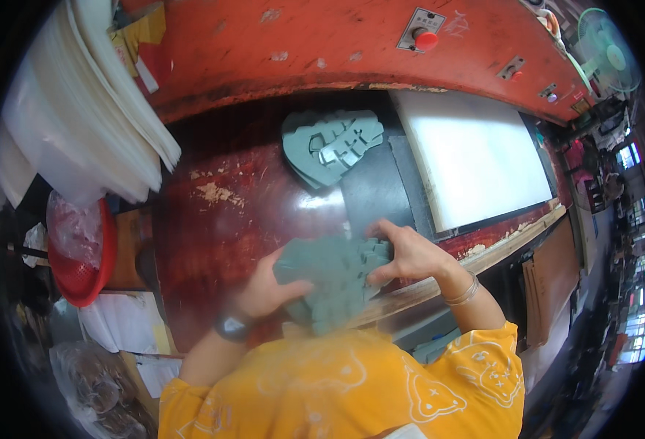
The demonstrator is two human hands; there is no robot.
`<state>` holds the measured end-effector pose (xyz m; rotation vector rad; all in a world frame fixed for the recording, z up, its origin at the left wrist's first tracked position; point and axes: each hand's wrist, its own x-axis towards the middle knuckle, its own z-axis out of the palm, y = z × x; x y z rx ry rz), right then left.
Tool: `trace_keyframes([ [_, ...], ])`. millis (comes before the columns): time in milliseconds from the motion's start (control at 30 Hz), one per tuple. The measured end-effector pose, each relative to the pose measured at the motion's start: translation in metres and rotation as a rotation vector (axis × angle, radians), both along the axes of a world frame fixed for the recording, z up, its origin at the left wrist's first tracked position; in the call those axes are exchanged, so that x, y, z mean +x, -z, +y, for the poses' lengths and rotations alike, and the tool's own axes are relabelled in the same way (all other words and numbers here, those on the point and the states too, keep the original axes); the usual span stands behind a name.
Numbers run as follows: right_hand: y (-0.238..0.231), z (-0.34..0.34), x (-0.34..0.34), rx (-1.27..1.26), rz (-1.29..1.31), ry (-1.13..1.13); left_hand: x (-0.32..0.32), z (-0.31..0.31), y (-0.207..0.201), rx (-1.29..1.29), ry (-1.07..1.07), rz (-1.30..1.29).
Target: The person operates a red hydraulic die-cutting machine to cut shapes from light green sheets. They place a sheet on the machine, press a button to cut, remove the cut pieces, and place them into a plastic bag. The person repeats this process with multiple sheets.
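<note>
Yellow shirt (337, 388) fills bottom of frame, nearest the camera, w/ pale printed figures on the sleeves. Just above it, both hands grip one grey-green foam sheet (337, 282), cut into small blocks, held over the desk's near edge. Left hand (267, 289) clamps the sheet's left side, thumb on top, fingers under; dark watch (231, 328) on that wrist. Right hand (406, 252) pinches the sheet's upper right corner, fingers curled over the edge; thin bangles (463, 294) on that wrist. Sheet looks slightly blurred.

Desk (227, 227) is dark red, worn, paint chipped in spots. Further back on it, well apart from the hands, lies a foam stack (330, 146), same grey-green, cut-outs in the top piece. Right of that, a dark mat (373, 194), partly under a big white board (476, 157). Red machine housing (322, 44) arches over the back, w/ a red button (426, 40). Left side: white sheets (88, 124) piled up, red basket (92, 263) below them. Green fan (608, 51) at top right.
</note>
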<state>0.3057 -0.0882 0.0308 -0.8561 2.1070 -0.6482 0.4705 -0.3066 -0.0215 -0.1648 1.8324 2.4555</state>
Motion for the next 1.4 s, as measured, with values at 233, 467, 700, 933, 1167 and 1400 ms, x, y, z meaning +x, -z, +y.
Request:
trace_keyframes([
  [233, -0.039, -0.04, 0.051, -0.477, 0.589, -0.151, 0.058, -0.046, -0.044, -0.403, -0.371, 0.369],
  [467, 0.018, -0.093, 0.057, -0.562, 0.47, -0.275, 0.072, -0.062, 0.011, -0.583, -0.36, 0.293],
  [700, 0.025, -0.09, 0.045, -0.532, 0.421, -0.337, 0.068, -0.059, 0.024, -0.647, -0.488, 0.387],
  [933, 0.01, -0.091, 0.048, -0.412, 0.304, -0.299, 0.068, -0.063, 0.001, -0.884, -0.318, 0.385],
  [1167, 0.008, -0.097, 0.053, -0.336, 0.278, -0.24, 0.06, -0.051, 0.001, -0.651, -0.364, 0.057],
  [1400, 0.004, -0.104, 0.035, -0.334, 0.076, -0.289, 0.06, -0.059, -0.009, -0.478, -0.532, 0.107],
])
